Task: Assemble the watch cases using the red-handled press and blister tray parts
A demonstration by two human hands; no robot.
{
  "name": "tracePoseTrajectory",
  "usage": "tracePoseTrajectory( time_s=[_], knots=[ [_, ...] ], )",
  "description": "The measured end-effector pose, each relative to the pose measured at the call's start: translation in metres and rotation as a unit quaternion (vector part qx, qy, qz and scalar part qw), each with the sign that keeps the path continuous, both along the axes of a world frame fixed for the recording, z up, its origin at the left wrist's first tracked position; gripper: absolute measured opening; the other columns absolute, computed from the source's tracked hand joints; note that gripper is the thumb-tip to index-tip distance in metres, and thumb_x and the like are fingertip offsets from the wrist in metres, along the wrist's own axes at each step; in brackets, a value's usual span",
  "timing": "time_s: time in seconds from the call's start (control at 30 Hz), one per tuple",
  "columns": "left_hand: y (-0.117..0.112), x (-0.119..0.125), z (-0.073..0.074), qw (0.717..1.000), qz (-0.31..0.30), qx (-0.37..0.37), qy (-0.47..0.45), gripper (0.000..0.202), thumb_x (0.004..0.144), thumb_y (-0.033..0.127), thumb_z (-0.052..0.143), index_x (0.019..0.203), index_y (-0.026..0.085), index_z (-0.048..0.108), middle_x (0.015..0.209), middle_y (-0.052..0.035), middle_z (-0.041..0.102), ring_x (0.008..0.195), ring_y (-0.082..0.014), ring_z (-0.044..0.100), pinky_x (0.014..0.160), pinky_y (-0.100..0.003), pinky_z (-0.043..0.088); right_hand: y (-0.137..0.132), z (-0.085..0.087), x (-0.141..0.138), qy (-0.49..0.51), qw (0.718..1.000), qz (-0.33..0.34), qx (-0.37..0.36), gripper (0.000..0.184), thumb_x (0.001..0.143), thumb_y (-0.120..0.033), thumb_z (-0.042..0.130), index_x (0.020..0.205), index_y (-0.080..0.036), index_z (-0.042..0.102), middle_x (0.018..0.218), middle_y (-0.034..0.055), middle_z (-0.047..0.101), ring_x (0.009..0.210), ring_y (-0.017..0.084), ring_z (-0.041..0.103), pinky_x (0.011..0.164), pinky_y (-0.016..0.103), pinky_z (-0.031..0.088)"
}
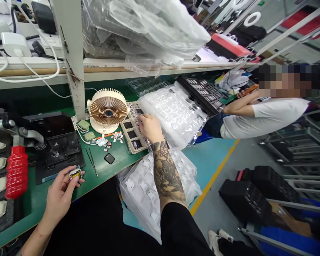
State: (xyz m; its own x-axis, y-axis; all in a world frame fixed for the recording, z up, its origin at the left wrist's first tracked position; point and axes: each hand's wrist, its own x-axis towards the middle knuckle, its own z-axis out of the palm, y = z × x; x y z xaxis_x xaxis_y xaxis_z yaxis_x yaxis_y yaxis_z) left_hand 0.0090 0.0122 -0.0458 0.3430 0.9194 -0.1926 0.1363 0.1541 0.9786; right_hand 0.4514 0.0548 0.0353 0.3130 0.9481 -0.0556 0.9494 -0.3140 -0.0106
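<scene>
While L hand (59, 195) low, fingers round watch case (75, 174), R hand (151, 128) outstretched palm-down at tray (139, 150) w/ grip unclear.

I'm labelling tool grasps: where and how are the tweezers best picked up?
Probably pinch the tweezers about midway across both arms, coming from above and the near table edge. They lie on the green work surface, slender arms spread at the far end and meeting at the near end. The left hand, beside them, holds a watch-like case.

No readable text, numbers or signs.
</scene>
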Motion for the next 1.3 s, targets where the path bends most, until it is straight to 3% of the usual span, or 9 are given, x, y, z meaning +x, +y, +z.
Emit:
tracePoseTrajectory(
  time_s=[0.2,0.3,0.43,0.77,0.9,1.07,1.3],
  knots=[
    [0.002,-0.003,-0.005,1.0,-0.015,-0.017,0.006,0.058,0.104,0.05,0.076,0.149,0.017,0.059,0.127,-0.0164,0.08,0.101,-0.0268,0.082,0.082,-0.036,0.068,0.054,-0.006,0.029,0.005,1.0,0.013,-0.025,0.045,0.101,-0.013,0.045,0.134,-0.018,0.076,0.138,0.0151,0.067,0.13,0.026,0.057,0.109,0.038,0.046],
    [0.001,-0.005,-0.006,1.0,-0.017,-0.015,0.009,0.059,0.104,0.049,0.076,0.151,0.018,0.058,0.131,-0.0166,0.079,0.105,-0.0279,0.081,0.085,-0.037,0.067,0.075,-0.009,0.03,-0.001,0.999,0.03,-0.042,0.045,0.099,-0.011,0.045,0.129,-0.015,0.079,0.138,0.0164,0.065,0.128,0.026,0.057,0.109,0.038,0.047],
    [0.0,-0.006,-0.009,1.0,-0.017,-0.002,0.009,0.058,0.104,0.05,0.075,0.149,0.018,0.059,0.129,-0.0166,0.08,0.101,-0.0271,0.082,0.083,-0.037,0.067,0.089,-0.014,0.026,-0.03,0.996,0.049,-0.061,0.047,0.103,-0.015,0.037,0.122,-0.004,0.078,0.138,0.0246,0.061,0.129,0.029,0.054,0.11,0.042,0.047],
    [0.0,-0.002,-0.024,1.0,-0.013,-0.009,0.001,0.059,0.101,0.057,0.076,0.146,0.022,0.06,0.127,-0.0145,0.081,0.097,-0.0291,0.083,0.082,-0.039,0.069,0.082,-0.022,0.035,-0.096,0.988,0.1,-0.063,0.049,0.109,-0.026,0.031,0.126,-0.009,0.074,0.141,0.0225,0.058,0.132,0.03,0.05,0.11,0.043,0.043],
    [-0.002,-0.001,-0.03,1.0,-0.013,-0.02,-0.004,0.061,0.098,0.059,0.077,0.145,0.024,0.063,0.132,-0.0141,0.08,0.097,-0.0296,0.083,0.083,-0.04,0.07,0.077,-0.024,0.035,-0.112,0.986,0.104,-0.071,0.04,0.104,-0.022,0.042,0.12,-0.011,0.078,0.141,0.0204,0.059,0.126,0.028,0.053,0.108,0.042,0.043],
    [-0.001,0.0,-0.021,0.999,-0.025,-0.024,0.004,0.059,0.103,0.058,0.072,0.146,0.021,0.059,0.134,-0.0158,0.079,0.1,-0.0274,0.081,0.087,-0.041,0.069,0.088,-0.021,0.036,-0.101,0.987,0.114,-0.045,0.046,0.105,-0.02,0.036,0.115,-0.009,0.079,0.136,0.0226,0.061,0.135,0.033,0.045,0.125,0.054,0.029],
    [0.001,-0.001,-0.01,1.0,-0.019,-0.004,-0.004,0.052,0.107,0.052,0.07,0.144,0.019,0.056,0.129,-0.0171,0.08,0.096,-0.0255,0.081,0.083,-0.039,0.067,0.08,-0.03,0.047,-0.011,0.995,0.096,-0.003,0.038,0.103,-0.021,0.042,0.108,-0.011,0.078,0.13,0.0195,0.067,0.127,0.029,0.048,0.113,0.044,0.034]
  ],
)
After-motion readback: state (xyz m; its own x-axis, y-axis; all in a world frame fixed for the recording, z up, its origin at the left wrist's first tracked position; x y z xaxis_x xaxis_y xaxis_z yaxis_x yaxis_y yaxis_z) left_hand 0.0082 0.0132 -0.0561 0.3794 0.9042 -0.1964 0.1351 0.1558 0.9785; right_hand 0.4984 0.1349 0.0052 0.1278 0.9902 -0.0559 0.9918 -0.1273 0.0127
